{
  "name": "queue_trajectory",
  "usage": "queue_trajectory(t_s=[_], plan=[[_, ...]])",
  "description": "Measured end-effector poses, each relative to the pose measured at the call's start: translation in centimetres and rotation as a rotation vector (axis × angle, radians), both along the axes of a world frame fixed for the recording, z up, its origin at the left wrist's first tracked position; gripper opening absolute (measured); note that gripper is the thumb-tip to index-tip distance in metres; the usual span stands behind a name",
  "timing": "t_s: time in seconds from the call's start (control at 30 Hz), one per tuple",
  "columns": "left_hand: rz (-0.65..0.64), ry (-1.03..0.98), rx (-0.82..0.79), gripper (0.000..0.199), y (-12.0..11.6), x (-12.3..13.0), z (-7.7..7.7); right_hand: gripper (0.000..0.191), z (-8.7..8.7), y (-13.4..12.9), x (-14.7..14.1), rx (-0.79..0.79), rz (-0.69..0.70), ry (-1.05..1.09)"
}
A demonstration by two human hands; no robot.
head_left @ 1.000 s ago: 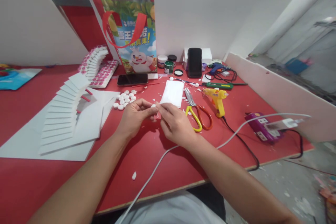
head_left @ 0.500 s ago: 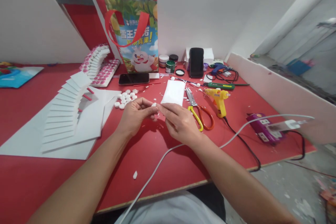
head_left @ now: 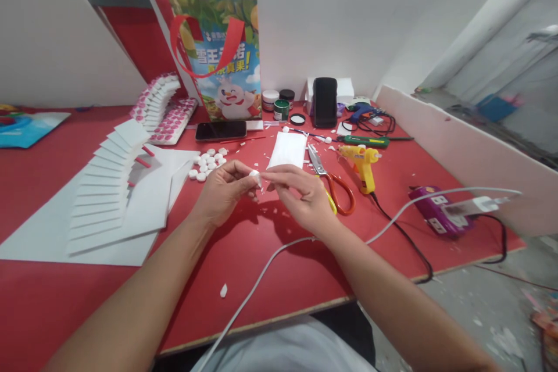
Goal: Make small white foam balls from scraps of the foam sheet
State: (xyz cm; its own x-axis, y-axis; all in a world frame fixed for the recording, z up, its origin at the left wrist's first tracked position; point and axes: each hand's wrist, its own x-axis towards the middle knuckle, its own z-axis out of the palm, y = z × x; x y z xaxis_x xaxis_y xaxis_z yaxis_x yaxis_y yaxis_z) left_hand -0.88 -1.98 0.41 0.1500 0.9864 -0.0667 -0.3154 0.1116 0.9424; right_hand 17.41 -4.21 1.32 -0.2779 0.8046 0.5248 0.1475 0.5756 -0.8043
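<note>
Between thumb and index finger, my left hand (head_left: 226, 189) pinches a small white piece (head_left: 255, 174). My right hand (head_left: 300, 189) is just to its right, with its fingertips at the piece; whether they grip anything is hard to see. White crumbs lie on the red table around my fingers. Several round white pieces (head_left: 201, 176) sit to the left of my left hand. Behind my hands lies a white block (head_left: 288, 150). Scissors (head_left: 340, 193) with red and yellow handles lie beside my right hand.
A yellow glue gun (head_left: 365, 168) and a purple box (head_left: 436, 215) are at the right. A white cable (head_left: 270, 264) crosses the front. Stepped white boards (head_left: 100, 197) stand at the left. A bag (head_left: 231, 70), phone (head_left: 221, 130) and paint jars (head_left: 281, 109) are behind.
The fingers of my right hand have straightened and drawn slightly off the white piece, so more of it shows. My left hand still pinches it. The view has shifted slightly.
</note>
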Motion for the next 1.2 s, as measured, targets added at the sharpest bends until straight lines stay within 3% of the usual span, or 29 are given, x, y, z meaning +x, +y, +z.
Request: queue_trajectory(t_s=[0.1,0.2,0.37,0.63,1.2], plan=[[-0.001,-0.036,-0.034,0.036,-0.1,0.0,0.3,0.027,0.4,0.1,0.1,-0.177,0.026,0.121],[-0.012,-0.059,-0.053,0.038,-0.1,0.1,0.4,0.024,0.5,0.3,0.2,-0.245,0.020,0.164],[-0.028,-0.060,-0.058,0.041,-0.2,0.3,0.4,0.028,0.3,0.1,0.1,-0.125,0.002,0.067],[-0.041,-0.023,-0.036,0.034,-0.1,0.1,-0.1,0.037,-0.8,-0.2,-0.3,0.252,-0.084,-0.165],[0.024,0.259,0.109,0.027,-0.4,-0.1,0.3,0.033,-0.8,0.0,-0.2,0.106,-0.099,-0.132]])
